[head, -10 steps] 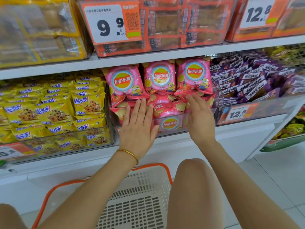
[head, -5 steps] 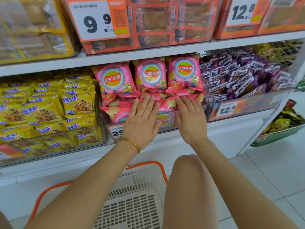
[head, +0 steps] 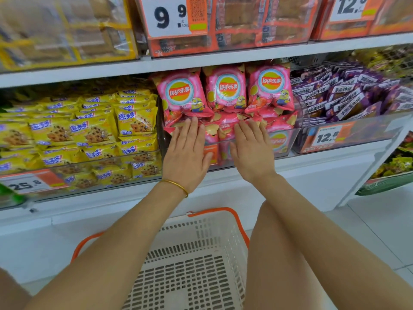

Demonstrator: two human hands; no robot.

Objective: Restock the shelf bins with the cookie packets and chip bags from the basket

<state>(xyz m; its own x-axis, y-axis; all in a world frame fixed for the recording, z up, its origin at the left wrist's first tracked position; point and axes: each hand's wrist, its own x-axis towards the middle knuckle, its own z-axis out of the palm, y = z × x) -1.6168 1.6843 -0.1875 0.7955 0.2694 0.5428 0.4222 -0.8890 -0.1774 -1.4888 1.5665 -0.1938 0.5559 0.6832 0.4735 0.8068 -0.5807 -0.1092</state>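
1. white shop shelving fills the view above a pale tiled floor. at the middle shelf's front edge, a clear plastic bin (head: 290, 139) holds pink lay's chip bags (head: 183, 95), three upright at the back and more lying along the front.
2. left hand (head: 185, 153) and right hand (head: 252, 151) both lie flat with fingers straight, holding nothing. they press on the lying bags at the bin's front wall.
3. the step looks like settling the pile. press gently and evenly, since the puffy bags would likely slide or pop. ease them back from the front edge so none spill, and leave the upright row facing out.
4. yellow chocolate-chip cookie packets (head: 134, 121) fill the bin towards the shelf's left end. purple snack packets (head: 339, 99) fill the one on the right.
5. white perforated basket with orange handles (head: 214, 229) sits on the floor below. forearms and a knee cover part of it, so i cannot tell whether stock remains. the hands largely hide the pink bin's price tag, and the top-shelf goods are blurred.
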